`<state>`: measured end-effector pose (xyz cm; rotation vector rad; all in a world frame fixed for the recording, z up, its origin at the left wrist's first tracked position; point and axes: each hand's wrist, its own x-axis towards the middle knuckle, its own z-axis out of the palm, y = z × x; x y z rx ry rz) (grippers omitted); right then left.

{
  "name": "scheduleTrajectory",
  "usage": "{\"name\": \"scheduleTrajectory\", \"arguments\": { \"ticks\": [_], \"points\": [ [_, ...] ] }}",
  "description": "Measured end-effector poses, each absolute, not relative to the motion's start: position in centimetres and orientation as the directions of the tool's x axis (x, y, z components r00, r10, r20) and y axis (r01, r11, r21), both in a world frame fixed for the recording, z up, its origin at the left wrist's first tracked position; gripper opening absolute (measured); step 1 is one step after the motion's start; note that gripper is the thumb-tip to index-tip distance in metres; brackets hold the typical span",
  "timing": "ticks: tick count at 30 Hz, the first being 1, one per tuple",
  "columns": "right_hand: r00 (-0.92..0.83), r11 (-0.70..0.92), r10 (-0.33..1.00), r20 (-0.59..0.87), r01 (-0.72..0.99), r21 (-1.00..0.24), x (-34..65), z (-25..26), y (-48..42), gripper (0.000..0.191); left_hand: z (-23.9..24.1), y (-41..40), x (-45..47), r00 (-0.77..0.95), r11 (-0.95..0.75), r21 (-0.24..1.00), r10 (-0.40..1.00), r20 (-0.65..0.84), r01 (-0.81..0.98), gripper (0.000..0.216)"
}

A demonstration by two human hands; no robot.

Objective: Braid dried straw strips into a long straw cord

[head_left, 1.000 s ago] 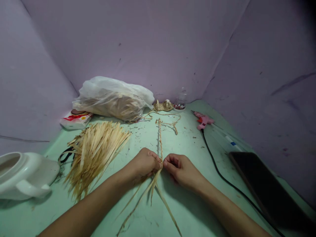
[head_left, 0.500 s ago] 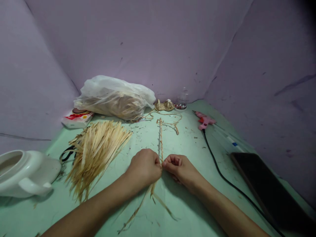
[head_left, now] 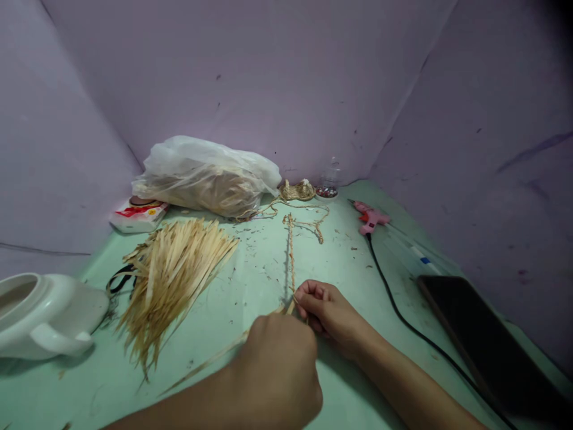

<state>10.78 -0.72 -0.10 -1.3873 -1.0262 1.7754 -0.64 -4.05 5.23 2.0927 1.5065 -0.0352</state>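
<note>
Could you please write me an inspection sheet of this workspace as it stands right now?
Surface: pale green table, littered with straw bits.
Job's things: braided straw cord lying straight; loose straw strands trailing across the table.
Clutter: straw pile, plastic bag, white ceramic pot, red-and-white packet, bead jar, dark tablet.
Grippers: right hand pinches the cord's near end; left hand fisted on the strands.
Cables: black cable from pink glue gun.
Surroundings: purple walls.

Left hand [head_left: 280,364], right hand [head_left: 331,312], forearms seemingly bare.
</note>
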Motion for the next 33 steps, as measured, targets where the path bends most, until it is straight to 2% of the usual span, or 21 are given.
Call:
{"name": "scheduleTrajectory", "arguments": {
  "ticks": [2,3,4,6,7,8,10,14,17,20,23,25,27,31,33],
  "points": [
    [-0.227,-0.489,0.853,-0.47,-0.028,-0.872,10.8,-0.1,-0.7,0.016,5.4,-2.5,-1.6,0.349,-0.179,0.492,0.895,-0.279,0.852,0.026],
    [-0.236,-0.489,0.852,-0.468,-0.032,-0.872,10.8,-0.1,-0.7,0.015,5.4,-1.6,-2.1,0.276,-0.106,0.569,0.935,-0.222,0.816,0.027],
    [-0.245,-0.485,0.852,-0.462,-0.038,-0.874,10.8,-0.1,-0.7,0.016,5.2,-0.7,-2.4,0.203,-0.002,0.66,0.952,-0.228,0.751,0.025],
    [-0.265,-0.472,0.856,-0.444,-0.049,-0.88,10.9,-0.2,-0.7,0.017,4.4,0.6,-2.7,0.171,0.298,0.763,0.867,-0.467,0.573,0.025],
    [-0.271,-0.465,0.858,-0.436,-0.051,-0.884,10.9,-0.3,-0.7,0.018,3.9,1.0,-2.7,0.235,0.412,0.786,0.797,-0.556,0.462,0.023],
    [-0.274,-0.46,0.86,-0.431,-0.046,-0.887,10.9,-0.3,-0.7,0.018,3.5,1.2,-2.6,0.31,0.504,0.782,0.726,-0.613,0.367,0.02],
    [-0.273,-0.444,0.864,-0.424,-0.014,-0.896,11.0,-0.4,-0.6,0.017,2.6,1.4,-2.4,0.416,0.58,0.776,0.66,-0.626,0.249,0.012],
    [-0.287,-0.354,0.88,-0.377,0.132,-0.926,11.3,-0.6,-0.2,0.014,1.7,1.3,-2.2,0.303,0.52,0.792,0.737,-0.605,0.319,0.015],
    [-0.302,-0.138,0.923,-0.238,0.318,-0.938,11.8,-0.5,-0.2,0.011,1.2,1.2,-2.2,0.239,0.394,0.83,0.828,-0.507,0.395,0.011],
    [-0.314,0.125,0.947,-0.063,0.544,-0.829,12.3,-0.1,-0.6,0.012,1.1,1.3,-2.2,0.256,0.319,0.862,0.862,-0.437,0.395,0.009],
    [-0.317,0.262,0.947,0.04,0.697,-0.667,12.3,0.6,-1.1,0.014,1.1,1.2,-2.0,0.274,0.333,0.876,0.858,-0.435,0.349,0.01],
    [-0.298,0.288,0.951,0.081,0.762,-0.58,12.2,1.0,-1.4,0.014,1.0,1.2,-1.9,0.261,0.347,0.881,0.862,-0.435,0.321,0.011],
    [-0.245,0.237,0.968,0.06,0.802,-0.549,12.0,1.4,-1.5,0.015,0.8,1.1,-1.8,0.245,0.336,0.891,0.877,-0.414,0.304,0.011],
    [-0.157,0.071,0.984,-0.085,0.781,-0.62,11.8,2.0,-2.0,0.02,1.1,1.1,-1.6,0.214,0.371,0.892,0.878,-0.428,0.26,0.009],
    [-0.159,0.098,0.986,-0.047,0.787,-0.609,11.4,1.9,-2.6,0.021,1.5,1.0,-1.5,0.195,0.469,0.859,0.84,-0.506,0.205,0.011]
  ]
}}
